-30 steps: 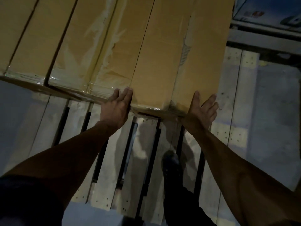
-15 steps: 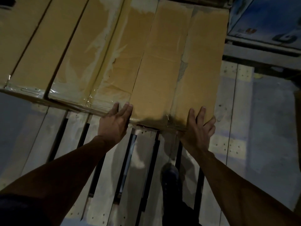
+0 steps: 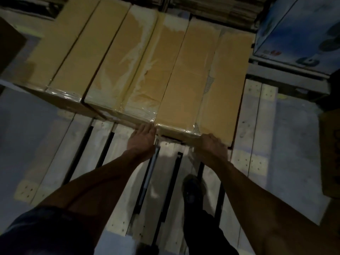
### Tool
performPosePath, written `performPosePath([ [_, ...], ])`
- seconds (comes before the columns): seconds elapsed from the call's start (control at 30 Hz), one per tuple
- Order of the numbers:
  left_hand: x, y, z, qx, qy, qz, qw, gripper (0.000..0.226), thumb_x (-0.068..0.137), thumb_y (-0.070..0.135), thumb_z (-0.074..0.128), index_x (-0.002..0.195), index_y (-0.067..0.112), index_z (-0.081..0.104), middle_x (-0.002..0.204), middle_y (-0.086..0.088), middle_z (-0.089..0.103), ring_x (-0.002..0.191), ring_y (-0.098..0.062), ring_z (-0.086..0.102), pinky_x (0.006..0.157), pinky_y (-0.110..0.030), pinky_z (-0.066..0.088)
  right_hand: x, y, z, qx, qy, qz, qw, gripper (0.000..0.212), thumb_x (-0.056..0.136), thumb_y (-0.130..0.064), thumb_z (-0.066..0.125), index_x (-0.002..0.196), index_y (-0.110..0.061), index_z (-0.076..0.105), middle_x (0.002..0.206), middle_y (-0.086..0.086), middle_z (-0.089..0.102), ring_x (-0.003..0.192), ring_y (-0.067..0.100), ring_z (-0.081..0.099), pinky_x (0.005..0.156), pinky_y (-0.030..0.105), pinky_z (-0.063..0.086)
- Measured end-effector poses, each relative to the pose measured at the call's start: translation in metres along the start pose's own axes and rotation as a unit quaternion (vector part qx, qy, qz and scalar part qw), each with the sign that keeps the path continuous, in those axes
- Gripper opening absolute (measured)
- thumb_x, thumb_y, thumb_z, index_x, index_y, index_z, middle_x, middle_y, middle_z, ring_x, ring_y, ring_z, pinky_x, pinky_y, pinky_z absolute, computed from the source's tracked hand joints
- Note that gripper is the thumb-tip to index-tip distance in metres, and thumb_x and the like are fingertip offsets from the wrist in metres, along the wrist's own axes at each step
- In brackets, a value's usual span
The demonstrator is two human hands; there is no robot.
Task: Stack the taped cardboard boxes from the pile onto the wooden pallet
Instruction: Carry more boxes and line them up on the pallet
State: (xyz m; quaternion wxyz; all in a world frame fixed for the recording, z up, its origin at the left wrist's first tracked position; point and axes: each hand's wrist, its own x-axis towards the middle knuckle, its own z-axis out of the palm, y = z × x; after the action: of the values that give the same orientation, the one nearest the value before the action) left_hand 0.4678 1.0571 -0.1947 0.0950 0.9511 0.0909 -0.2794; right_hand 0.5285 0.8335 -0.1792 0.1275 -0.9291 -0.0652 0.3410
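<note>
A long tan cardboard box sealed with clear tape point(image 3: 200, 85) lies on the pale slatted wooden pallet point(image 3: 254, 137), rightmost in a row, its left side touching the neighbouring taped tan box point(image 3: 128, 70). To its right two bare planks stay open; the near slats are free too — a dark shoe point(image 3: 192, 188) stands there. A blue printed carton point(image 3: 298, 32) sits beyond the pallet's far right corner. The box's long axis runs away from the person. The left hand point(image 3: 142, 139) presses flat, fingers together, against its near end; the right hand point(image 3: 212, 144) curls over the near right edge.
</note>
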Motion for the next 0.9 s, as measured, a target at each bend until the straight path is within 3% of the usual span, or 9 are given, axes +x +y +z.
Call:
performPosePath([
  [0.1, -0.061, 0.000, -0.008, -0.050, 0.021, -0.018, 0.998, 0.058, 0.096, 0.029, 0.053, 0.148, 0.014, 0.032, 0.152, -0.007, 0.036, 0.139, -0.026, 0.034, 0.109, -0.039, 0.037, -0.063, -0.022, -0.001, 0.053, -0.003, -0.011, 0.999, 0.048, 0.092, -0.026, 0.055, 0.139, -0.022, 0.048, 0.131, 0.011, 0.058, 0.115, 0.034, 0.057, 0.096, 0.046, 0.050],
  [0.23, -0.155, -0.009, -0.007, -0.106, 0.010, -0.048, 0.993, 0.060, 0.100, 0.034, 0.048, 0.153, 0.015, 0.027, 0.154, -0.006, 0.036, 0.140, -0.023, 0.035, 0.111, -0.035, 0.034, -0.159, -0.050, -0.002, 0.064, -0.040, -0.020, 0.997, 0.044, 0.103, -0.027, 0.045, 0.145, -0.015, 0.041, 0.147, 0.010, 0.048, 0.130, 0.030, 0.049, 0.101, 0.033, 0.042],
  [0.33, -0.234, -0.021, 0.003, -0.130, -0.022, -0.041, 0.990, 0.058, 0.102, 0.037, 0.044, 0.152, 0.013, 0.029, 0.154, -0.009, 0.036, 0.140, -0.023, 0.035, 0.113, -0.032, 0.031, -0.239, -0.069, 0.003, 0.085, -0.027, -0.024, 0.996, 0.049, 0.103, -0.029, 0.044, 0.150, -0.017, 0.037, 0.153, 0.007, 0.042, 0.136, 0.028, 0.043, 0.100, 0.027, 0.038],
  [0.57, -0.377, -0.030, 0.016, -0.159, 0.001, -0.001, 0.987, 0.054, 0.100, 0.038, 0.048, 0.146, 0.009, 0.041, 0.144, -0.014, 0.050, 0.131, -0.028, 0.047, 0.104, -0.035, 0.042, -0.383, -0.086, 0.043, 0.123, 0.013, -0.011, 0.992, 0.057, 0.102, -0.037, 0.047, 0.154, -0.019, 0.033, 0.154, 0.007, 0.041, 0.136, 0.028, 0.044, 0.103, 0.030, 0.040],
  [0.9, -0.528, -0.052, 0.043, -0.141, 0.037, 0.025, 0.989, 0.053, 0.101, 0.036, 0.046, 0.148, 0.012, 0.039, 0.144, -0.009, 0.051, 0.130, -0.026, 0.049, 0.102, -0.035, 0.043, -0.519, -0.073, 0.103, 0.043, -0.002, -0.031, 0.999, 0.062, 0.099, -0.045, 0.049, 0.152, -0.017, 0.033, 0.150, 0.009, 0.046, 0.132, 0.029, 0.048, 0.102, 0.036, 0.045],
])
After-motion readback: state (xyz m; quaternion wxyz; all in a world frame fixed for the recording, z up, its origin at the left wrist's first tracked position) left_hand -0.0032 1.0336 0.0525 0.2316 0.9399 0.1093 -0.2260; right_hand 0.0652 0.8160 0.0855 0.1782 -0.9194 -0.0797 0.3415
